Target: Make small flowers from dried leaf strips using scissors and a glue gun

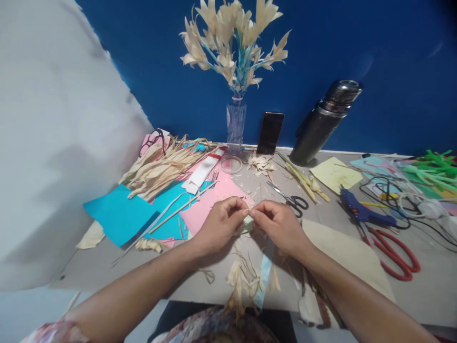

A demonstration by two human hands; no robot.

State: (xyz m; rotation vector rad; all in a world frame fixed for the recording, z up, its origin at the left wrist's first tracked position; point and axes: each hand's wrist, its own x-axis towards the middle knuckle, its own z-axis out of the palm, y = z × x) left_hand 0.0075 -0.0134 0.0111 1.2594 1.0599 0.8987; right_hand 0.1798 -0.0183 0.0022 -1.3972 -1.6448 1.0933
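Observation:
My left hand (219,224) and my right hand (280,224) meet over the middle of the table, fingers pinched together on a small pale strip of dried husk (249,213). A pale green piece (246,225) sits just under the fingertips. A light blue stick (264,274) runs from below my hands towards me, with loose husk scraps (243,278) lying around it. Black-handled scissors (291,199) lie just beyond my right hand.
A clear vase (236,126) of husk flowers stands at the back beside a phone (270,133) and a dark flask (323,121). A husk pile (162,166) and coloured paper (121,214) lie left. A blue glue gun (360,210), red scissors (392,252) and cables lie right.

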